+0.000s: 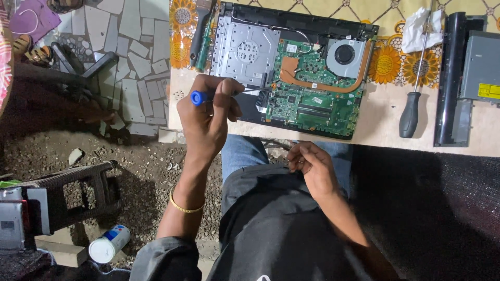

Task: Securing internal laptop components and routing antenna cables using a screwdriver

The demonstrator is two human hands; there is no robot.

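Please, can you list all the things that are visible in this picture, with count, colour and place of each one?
opened laptop: one, green board and grey metal plate, on the table
cooling fan: one, grey and black, upper right of the laptop
table: one, cream with sunflower cloth, top of view
blue-handled screwdriver: one, blue handle, in the left hand, tip at the laptop
black-handled screwdriver: one, black handle, lying on the table right of the laptop
white cloth: one, white, top right
optical drive: one, grey, far right
spray can: one, white and blue, on the ground, lower left
left hand: one, with a gold bangle
right hand: one, near the lap, fingers curled
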